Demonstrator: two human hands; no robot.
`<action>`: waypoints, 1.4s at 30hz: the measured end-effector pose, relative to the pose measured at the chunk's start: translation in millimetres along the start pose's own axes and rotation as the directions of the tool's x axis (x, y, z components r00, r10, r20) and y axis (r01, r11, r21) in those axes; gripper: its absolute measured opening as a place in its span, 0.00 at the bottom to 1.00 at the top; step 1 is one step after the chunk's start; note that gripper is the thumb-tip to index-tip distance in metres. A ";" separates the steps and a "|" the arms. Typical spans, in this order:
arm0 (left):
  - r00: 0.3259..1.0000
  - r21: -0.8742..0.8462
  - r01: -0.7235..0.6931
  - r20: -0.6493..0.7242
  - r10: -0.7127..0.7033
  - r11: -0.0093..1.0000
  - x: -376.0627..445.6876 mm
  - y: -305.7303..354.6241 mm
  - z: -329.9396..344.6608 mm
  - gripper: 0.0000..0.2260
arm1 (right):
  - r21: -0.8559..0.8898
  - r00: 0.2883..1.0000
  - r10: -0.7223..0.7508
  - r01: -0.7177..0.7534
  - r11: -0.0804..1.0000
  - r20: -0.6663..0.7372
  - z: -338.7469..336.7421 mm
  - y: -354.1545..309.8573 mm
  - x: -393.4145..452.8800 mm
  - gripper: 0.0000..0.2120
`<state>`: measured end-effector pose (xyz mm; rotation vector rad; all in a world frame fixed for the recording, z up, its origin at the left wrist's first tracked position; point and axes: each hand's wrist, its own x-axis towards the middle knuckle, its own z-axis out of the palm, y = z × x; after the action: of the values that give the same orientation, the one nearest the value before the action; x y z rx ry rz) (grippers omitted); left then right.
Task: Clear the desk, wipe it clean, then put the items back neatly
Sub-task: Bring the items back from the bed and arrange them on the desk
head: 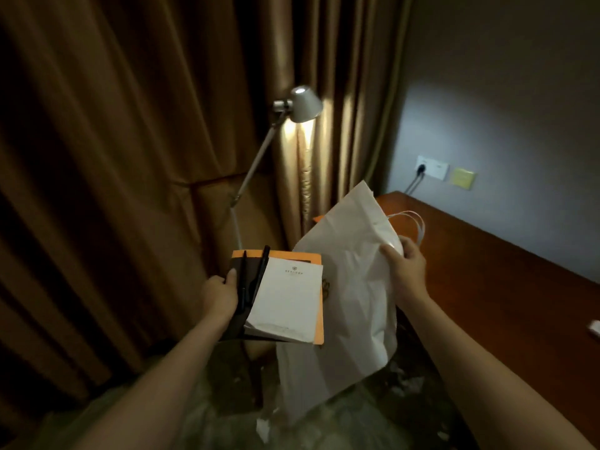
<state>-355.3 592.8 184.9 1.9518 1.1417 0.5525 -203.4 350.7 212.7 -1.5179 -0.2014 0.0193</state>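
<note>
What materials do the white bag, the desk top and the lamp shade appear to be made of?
The white handled bag, held by the right hand, looks like matte paper: sharp creases and stiff folds. The reddish-brown desk top seems varnished wood or veneer, with a soft sheen. The silver cone-shaped lamp shade is probably painted metal, smooth and evenly lit.

You are looking at a reddish-brown wooden desk [506, 287] running along the grey wall on your right, its far corner sitting near the curtains. A small white object [594, 328] is lying on the desk at the right edge of your view, cut off so you cannot tell what it is. Below, the dim floor [227, 410] is carrying scattered white paper scraps [406, 381] and what seems to be clear plastic sheeting.
</note>
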 end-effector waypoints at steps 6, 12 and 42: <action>0.978 0.047 -0.159 0.146 0.150 0.986 66.2 67.6 102.1 0.22 | 0.043 0.960 0.040 -0.029 0.999 -0.277 -56.4 11.4 79.0 0.09; 0.950 0.025 -0.217 0.234 0.205 0.976 108.6 129.7 221.3 0.24 | 0.025 0.920 0.024 -0.016 1.000 -0.390 -110.5 43.7 185.3 0.05; 0.855 0.163 -0.171 0.515 0.065 0.972 407.8 260.2 635.7 0.20 | -0.075 0.376 0.231 -0.645 0.760 -0.898 -262.4 218.2 506.7 0.21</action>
<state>423.9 610.2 10.0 2.1770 0.7629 -0.0373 357.0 173.3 46.4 -1.7936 1.1355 -0.3675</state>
